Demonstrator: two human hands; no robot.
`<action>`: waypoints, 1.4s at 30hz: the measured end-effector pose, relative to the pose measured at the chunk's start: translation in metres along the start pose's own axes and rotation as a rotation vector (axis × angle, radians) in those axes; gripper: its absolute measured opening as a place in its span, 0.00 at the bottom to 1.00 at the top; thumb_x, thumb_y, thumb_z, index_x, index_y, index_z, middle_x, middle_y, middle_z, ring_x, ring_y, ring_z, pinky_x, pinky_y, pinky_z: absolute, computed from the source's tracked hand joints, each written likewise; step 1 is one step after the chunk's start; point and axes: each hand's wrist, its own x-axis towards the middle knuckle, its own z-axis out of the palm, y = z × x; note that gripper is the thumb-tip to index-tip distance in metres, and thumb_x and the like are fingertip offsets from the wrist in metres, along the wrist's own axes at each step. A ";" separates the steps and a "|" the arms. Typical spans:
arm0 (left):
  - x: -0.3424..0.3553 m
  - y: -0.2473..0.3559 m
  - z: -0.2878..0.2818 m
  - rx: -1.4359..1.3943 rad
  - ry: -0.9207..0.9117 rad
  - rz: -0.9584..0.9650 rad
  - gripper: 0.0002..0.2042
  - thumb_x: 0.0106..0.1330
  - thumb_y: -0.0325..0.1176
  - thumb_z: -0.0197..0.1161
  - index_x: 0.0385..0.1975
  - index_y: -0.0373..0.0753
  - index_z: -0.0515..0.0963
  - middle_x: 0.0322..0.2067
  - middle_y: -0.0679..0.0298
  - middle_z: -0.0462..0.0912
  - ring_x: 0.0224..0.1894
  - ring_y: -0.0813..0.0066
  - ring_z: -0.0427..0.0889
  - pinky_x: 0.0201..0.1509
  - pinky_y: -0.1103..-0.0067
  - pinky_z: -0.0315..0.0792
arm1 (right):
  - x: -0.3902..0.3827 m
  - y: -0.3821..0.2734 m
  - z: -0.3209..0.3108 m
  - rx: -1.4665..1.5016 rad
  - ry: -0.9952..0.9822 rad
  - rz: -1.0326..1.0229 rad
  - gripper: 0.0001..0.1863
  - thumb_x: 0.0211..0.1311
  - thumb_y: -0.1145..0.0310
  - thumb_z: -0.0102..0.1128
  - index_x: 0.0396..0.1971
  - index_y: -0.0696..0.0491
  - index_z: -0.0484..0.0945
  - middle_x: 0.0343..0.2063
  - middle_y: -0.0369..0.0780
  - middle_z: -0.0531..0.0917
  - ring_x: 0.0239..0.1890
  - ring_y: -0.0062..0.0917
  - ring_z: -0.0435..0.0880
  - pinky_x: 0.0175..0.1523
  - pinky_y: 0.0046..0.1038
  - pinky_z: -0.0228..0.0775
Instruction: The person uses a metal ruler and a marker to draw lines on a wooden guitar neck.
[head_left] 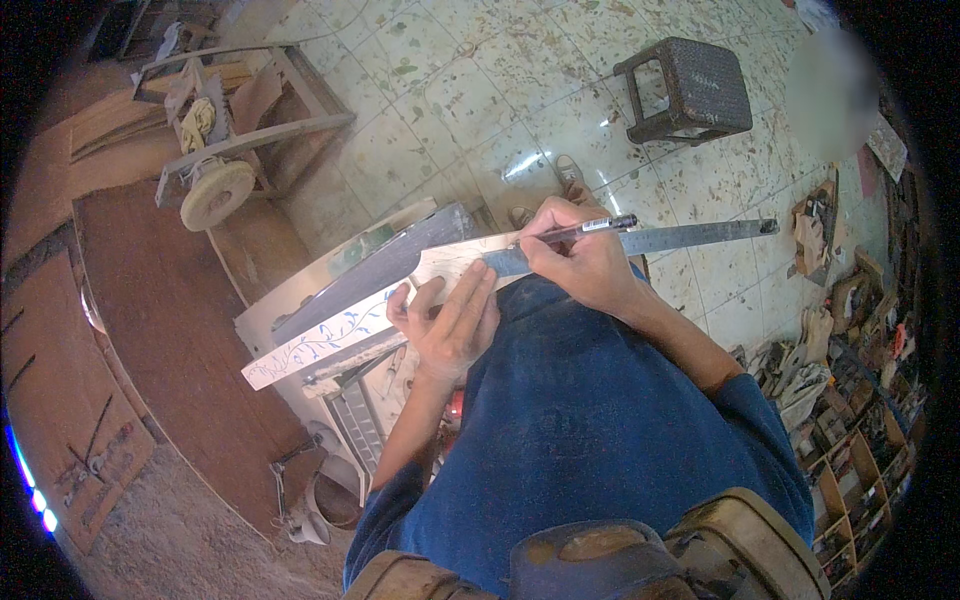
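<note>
A pale wooden piece [330,337] with blue leafy vine drawing on its left arm lies slantwise in front of me. A long metal ruler [690,236] rests on its right end and sticks out far to the right. My left hand [450,325] presses the ruler against the wood with outstretched fingers, while its outer fingers bend over the wood. In my right hand [580,255] is a dark pen [600,226], pinched between thumb and fingers. The pen's tip is hidden by the fingers beside the ruler's edge.
A dark woven stool [695,88] stands on the tiled floor [420,60], far right. A wooden frame carries a round wheel [218,193] at the far left, above a brown board [160,310]. Partitioned wooden boxes [850,470] and cluttered wood pieces line the right side.
</note>
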 end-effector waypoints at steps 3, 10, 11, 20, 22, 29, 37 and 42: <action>-0.001 0.000 0.000 0.003 0.004 -0.002 0.21 0.50 0.36 0.80 0.48 0.57 0.92 0.55 0.86 0.88 0.54 0.73 0.74 0.76 0.63 0.53 | 0.000 -0.001 0.000 -0.002 -0.002 -0.012 0.03 0.69 0.76 0.67 0.36 0.58 0.82 0.28 0.33 0.82 0.31 0.11 0.77 0.36 0.21 0.70; 0.000 -0.001 0.001 0.014 0.007 0.007 0.21 0.51 0.37 0.80 0.48 0.57 0.92 0.56 0.86 0.88 0.54 0.73 0.74 0.75 0.63 0.54 | 0.000 0.001 0.000 -0.015 0.004 -0.001 0.02 0.69 0.76 0.66 0.37 0.57 0.82 0.27 0.33 0.82 0.30 0.11 0.77 0.35 0.20 0.69; 0.000 0.000 0.001 0.016 0.006 0.008 0.21 0.51 0.37 0.80 0.48 0.57 0.92 0.56 0.86 0.88 0.54 0.72 0.74 0.75 0.63 0.54 | -0.001 0.000 -0.002 0.018 0.025 0.000 0.04 0.69 0.73 0.66 0.37 0.57 0.82 0.28 0.34 0.83 0.30 0.13 0.78 0.35 0.22 0.71; 0.000 0.001 -0.003 -0.013 0.006 -0.002 0.20 0.52 0.34 0.81 0.48 0.54 0.91 0.55 0.84 0.89 0.54 0.69 0.75 0.76 0.61 0.52 | -0.017 0.006 -0.093 -0.449 0.074 -0.048 0.11 0.70 0.62 0.69 0.39 0.54 0.84 0.27 0.41 0.83 0.28 0.21 0.80 0.35 0.29 0.70; -0.002 0.002 -0.001 0.007 0.003 0.003 0.19 0.53 0.35 0.81 0.48 0.54 0.91 0.56 0.84 0.89 0.54 0.70 0.75 0.76 0.60 0.51 | -0.027 0.012 -0.113 -0.525 -0.097 -0.006 0.12 0.69 0.60 0.71 0.38 0.54 0.84 0.25 0.42 0.82 0.27 0.23 0.78 0.34 0.30 0.69; -0.001 0.010 0.001 -0.016 -0.026 0.026 0.24 0.52 0.35 0.77 0.53 0.55 0.90 0.60 0.85 0.86 0.57 0.71 0.74 0.76 0.59 0.50 | -0.040 0.013 -0.118 -0.514 -0.005 0.078 0.15 0.68 0.60 0.75 0.29 0.54 0.81 0.20 0.32 0.77 0.24 0.16 0.70 0.30 0.25 0.62; 0.006 0.018 0.003 -0.004 -0.019 0.026 0.22 0.51 0.35 0.79 0.50 0.56 0.91 0.57 0.85 0.88 0.54 0.71 0.74 0.73 0.61 0.54 | -0.041 0.020 -0.128 -0.555 0.021 0.075 0.15 0.66 0.61 0.77 0.29 0.54 0.80 0.20 0.31 0.76 0.24 0.16 0.69 0.30 0.25 0.61; 0.003 0.017 0.005 -0.015 -0.019 0.030 0.23 0.52 0.34 0.78 0.52 0.56 0.91 0.59 0.86 0.86 0.55 0.71 0.73 0.72 0.61 0.55 | -0.041 0.018 -0.126 -0.539 0.023 0.094 0.16 0.66 0.61 0.77 0.28 0.54 0.80 0.20 0.31 0.76 0.25 0.16 0.68 0.30 0.25 0.61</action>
